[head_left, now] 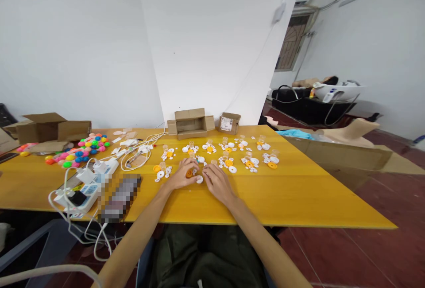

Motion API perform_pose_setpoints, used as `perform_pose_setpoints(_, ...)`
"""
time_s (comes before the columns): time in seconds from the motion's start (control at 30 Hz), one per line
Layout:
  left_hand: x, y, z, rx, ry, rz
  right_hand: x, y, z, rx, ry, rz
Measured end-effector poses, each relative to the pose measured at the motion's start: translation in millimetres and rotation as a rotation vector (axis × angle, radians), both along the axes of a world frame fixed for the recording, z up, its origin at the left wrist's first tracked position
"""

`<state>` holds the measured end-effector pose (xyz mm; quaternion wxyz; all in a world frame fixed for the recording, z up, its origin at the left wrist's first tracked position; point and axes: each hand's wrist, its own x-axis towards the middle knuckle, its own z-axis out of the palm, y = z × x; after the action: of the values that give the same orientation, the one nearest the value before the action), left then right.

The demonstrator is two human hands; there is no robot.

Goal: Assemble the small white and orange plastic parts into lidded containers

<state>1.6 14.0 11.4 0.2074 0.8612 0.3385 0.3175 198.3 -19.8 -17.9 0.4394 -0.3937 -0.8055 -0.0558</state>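
My left hand point(183, 175) rests low over the table, its fingers curved and apart, arching around a small orange round part point(189, 173). Its thumb tip is close to a white disc point(199, 179); whether they touch is hard to tell. To the right, my right hand point(217, 181) lies with fingers stretched forward and its fingertips beside the same parts. Nothing shows clearly in its fingers. Just beyond the hands is another white disc point(201, 160). Around them sit small groups of clear cups point(225, 140), orange wheels point(229, 163), white discs point(232, 169) and little white printed pieces point(253, 169).
Two cardboard boxes, one open point(191, 125) and one smaller point(229, 124), stand by the wall. On the left are colourful balls point(81, 153), a larger carton point(46, 128), a loaded power strip point(91, 188), white cables point(146, 146) and a blurred phone point(119, 199). The table's front edge is close.
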Motion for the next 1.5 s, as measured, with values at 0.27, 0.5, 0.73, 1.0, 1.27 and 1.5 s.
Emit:
perform_pose_setpoints(0.27, -8.1, 4.1, 6.8, -0.031, -0.367, 0.12, -22.5, -8.6, 0.8, 0.065, -0.201, 0.152)
perform_pose_setpoints(0.5, -8.5, 5.5, 8.4, -0.031, -0.413, 0.192, -51.5, -1.5, -4.6, 0.054, -0.284, 0.108)
perform_pose_setpoints(0.73, -6.4, 5.6, 9.5, -0.017, -0.425, 0.189, -48.5, 2.1, -6.1, 0.036, -0.34, 0.118)
perform_pose_setpoints(1.0, -4.2, 5.4, 11.7, -0.01, -0.495, 0.117, -49.1, 5.1, -13.7, 0.008, -0.319, 0.108)
perform_pose_setpoints(1.27, -3.6, 6.1, 10.6, -0.008, -0.506, 0.096, -48.1, 7.4, -14.3, 0.02, -0.27, 0.123)
perform_pose_setpoints(1.5, -4.3, 7.7, 7.2, -0.008, -0.469, 0.1, -47.1, 7.6, -13.0, 0.014, -0.238, 0.152)
